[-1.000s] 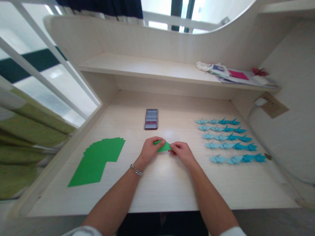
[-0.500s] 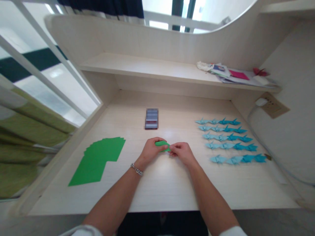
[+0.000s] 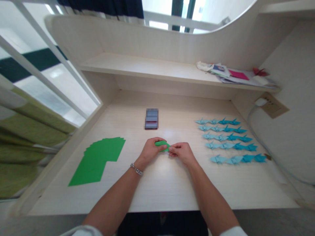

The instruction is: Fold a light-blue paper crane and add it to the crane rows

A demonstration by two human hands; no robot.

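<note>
A small folded piece of green origami paper (image 3: 162,145) sits between my hands, just above the desk near its middle. My left hand (image 3: 153,150) pinches its left side, and my right hand (image 3: 180,153) pinches its right corner. Much of the paper is hidden by my fingers. A metal chain bracelet (image 3: 136,169) circles my left wrist. To the left of my hands lies a fanned stack of green paper sheets (image 3: 98,160). Several rows of blue origami cranes (image 3: 227,139) stand to the right.
A phone (image 3: 151,119) with a blurred surface lies on the pale wood desk (image 3: 162,193) ahead of my hands. On the shelf (image 3: 137,65) above are papers and a red origami crane (image 3: 259,71). A wall socket (image 3: 272,105) with a cable is at right; a curtain hangs at left.
The green paper has gone from a flat pointed triangle to a smaller, rounded fold held tighter between my fingers. My hands have come closer together.
</note>
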